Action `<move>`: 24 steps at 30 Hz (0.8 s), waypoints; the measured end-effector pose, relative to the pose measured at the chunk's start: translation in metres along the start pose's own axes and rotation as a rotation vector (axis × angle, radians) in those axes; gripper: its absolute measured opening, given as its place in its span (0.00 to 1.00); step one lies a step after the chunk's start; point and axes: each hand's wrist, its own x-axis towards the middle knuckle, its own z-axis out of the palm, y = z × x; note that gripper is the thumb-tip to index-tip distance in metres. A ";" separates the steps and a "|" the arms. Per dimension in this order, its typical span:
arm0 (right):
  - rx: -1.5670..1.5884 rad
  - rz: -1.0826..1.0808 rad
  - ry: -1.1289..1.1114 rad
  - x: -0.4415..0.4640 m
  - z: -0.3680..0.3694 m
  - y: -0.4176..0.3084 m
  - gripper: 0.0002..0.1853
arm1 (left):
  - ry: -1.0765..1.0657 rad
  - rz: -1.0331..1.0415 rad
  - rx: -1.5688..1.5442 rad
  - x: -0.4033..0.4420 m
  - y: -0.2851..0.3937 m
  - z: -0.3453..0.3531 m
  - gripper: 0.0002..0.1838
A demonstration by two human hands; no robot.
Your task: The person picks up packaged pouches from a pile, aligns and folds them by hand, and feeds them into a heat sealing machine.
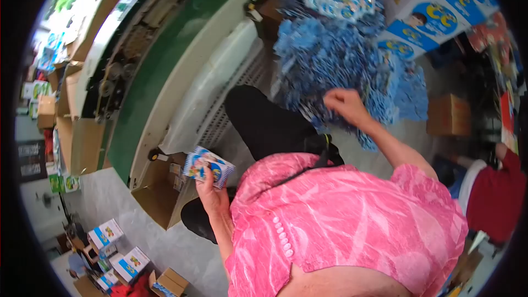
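My left hand grips a small packet printed in blue, white and red, held up by its lower edge beside the conveyor's end. An open cardboard box sits just left of it, with some packets at its inner side. My right hand has its fingers curled in, and no object shows in it. Beneath and beyond that hand spreads a large heap of blue plastic wrappers or packets. Whether the fingers touch the heap, I cannot tell.
A green-belted conveyor runs along the left. Beside it lies a clear plastic-covered white crate. Printed cartons are stacked at upper right, near a brown box. A person in a red top is at the right. More cartons stand lower left.
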 end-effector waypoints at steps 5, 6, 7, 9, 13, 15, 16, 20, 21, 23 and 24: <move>0.042 0.047 -0.242 -0.019 0.045 0.001 0.11 | 0.055 -0.107 0.146 0.013 -0.030 -0.058 0.18; 0.034 0.025 -0.257 -0.010 0.048 -0.002 0.11 | 0.059 -0.233 0.237 0.022 -0.046 -0.078 0.18; 0.031 0.012 -0.255 -0.006 0.052 -0.005 0.11 | 0.071 -0.222 0.222 0.030 -0.057 -0.088 0.18; 0.045 0.040 -0.242 -0.022 0.062 0.002 0.13 | 0.049 -0.564 0.870 0.032 -0.079 -0.115 0.20; -0.015 0.061 -0.178 -0.071 0.055 0.043 0.15 | -0.244 -0.839 0.810 0.044 -0.132 -0.140 0.23; -0.144 0.045 -0.155 -0.084 0.051 0.068 0.15 | -0.416 -0.920 0.697 0.077 -0.162 -0.144 0.25; -0.205 0.026 -0.152 -0.087 0.052 0.090 0.16 | -0.493 -0.947 0.635 0.090 -0.172 -0.152 0.26; 0.036 0.252 -0.486 -0.130 0.045 0.280 0.15 | -0.788 -0.994 0.372 0.098 -0.216 -0.208 0.29; 0.018 0.261 -0.521 -0.134 0.030 0.267 0.15 | -0.858 -0.995 0.297 0.085 -0.227 -0.218 0.30; -0.031 0.304 -0.622 -0.139 0.023 0.240 0.15 | -0.854 -0.943 0.292 0.080 -0.246 -0.209 0.31; -0.052 0.326 -0.681 -0.141 0.018 0.230 0.15 | -0.870 -0.891 0.329 0.074 -0.249 -0.196 0.32</move>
